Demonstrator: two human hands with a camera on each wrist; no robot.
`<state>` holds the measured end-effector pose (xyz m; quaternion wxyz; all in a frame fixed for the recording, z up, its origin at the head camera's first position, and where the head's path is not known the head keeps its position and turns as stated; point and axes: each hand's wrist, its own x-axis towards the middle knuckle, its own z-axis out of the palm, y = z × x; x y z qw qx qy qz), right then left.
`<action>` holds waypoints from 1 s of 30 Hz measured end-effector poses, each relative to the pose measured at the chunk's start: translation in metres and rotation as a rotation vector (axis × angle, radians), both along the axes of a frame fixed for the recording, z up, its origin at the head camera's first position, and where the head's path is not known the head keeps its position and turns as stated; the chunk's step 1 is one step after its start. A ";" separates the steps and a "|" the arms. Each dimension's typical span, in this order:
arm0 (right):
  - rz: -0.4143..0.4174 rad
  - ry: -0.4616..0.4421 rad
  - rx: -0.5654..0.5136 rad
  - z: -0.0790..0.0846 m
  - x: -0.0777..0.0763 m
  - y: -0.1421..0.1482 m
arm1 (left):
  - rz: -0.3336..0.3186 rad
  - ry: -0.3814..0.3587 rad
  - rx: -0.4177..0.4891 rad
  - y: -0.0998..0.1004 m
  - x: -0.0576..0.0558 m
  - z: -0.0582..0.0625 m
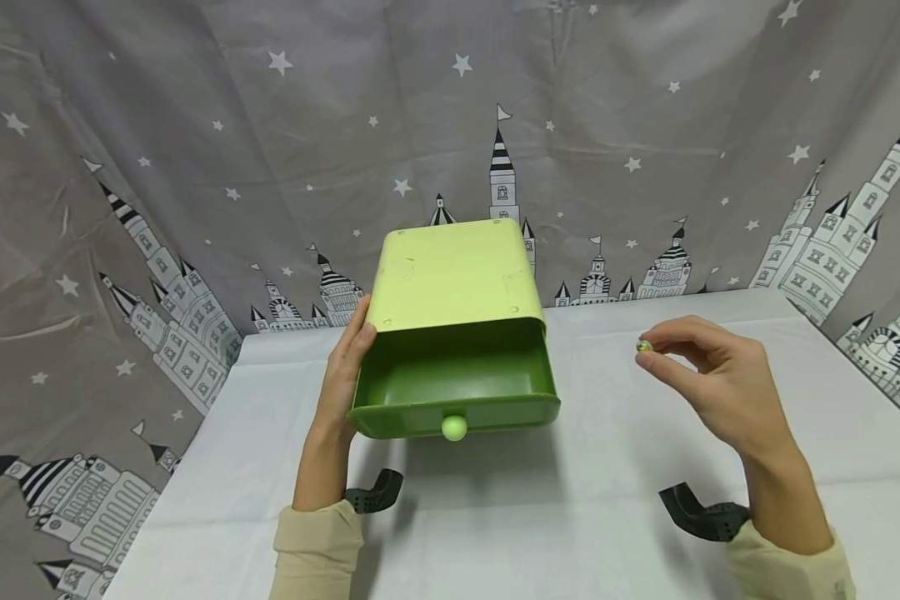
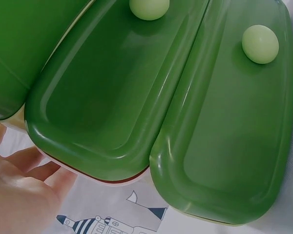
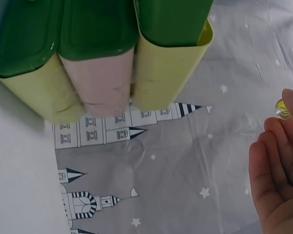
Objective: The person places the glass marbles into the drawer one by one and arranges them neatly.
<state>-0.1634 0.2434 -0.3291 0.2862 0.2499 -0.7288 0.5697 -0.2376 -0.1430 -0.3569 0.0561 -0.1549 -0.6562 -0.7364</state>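
Note:
In the head view, a small drawer cabinet (image 1: 453, 271) with a pale yellow-green top stands on the table, its top green drawer (image 1: 397, 423) pulled out; the part of its inside in view holds nothing. My left hand (image 1: 339, 379) rests against the cabinet's left side, fingers mostly straight along it. Off to the right, my right hand (image 1: 720, 387) pinches a glass marble (image 1: 644, 344) between thumb and fingertips, above the table. The marble (image 3: 283, 109) looks clear with a yellow swirl in the right wrist view. Lower drawer fronts (image 2: 234, 136) with round pale knobs appear in the left wrist view.
A white cloth (image 1: 607, 517) covers the table. Behind it hangs a grey curtain (image 1: 330, 108) printed with castles and stars. In the right wrist view, the cabinet's middle tier (image 3: 100, 85) is pale pink between two yellow ones.

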 end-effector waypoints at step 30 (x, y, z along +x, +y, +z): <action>0.030 0.002 -0.193 -0.009 0.004 -0.106 | -0.001 -0.005 -0.010 0.000 -0.001 0.000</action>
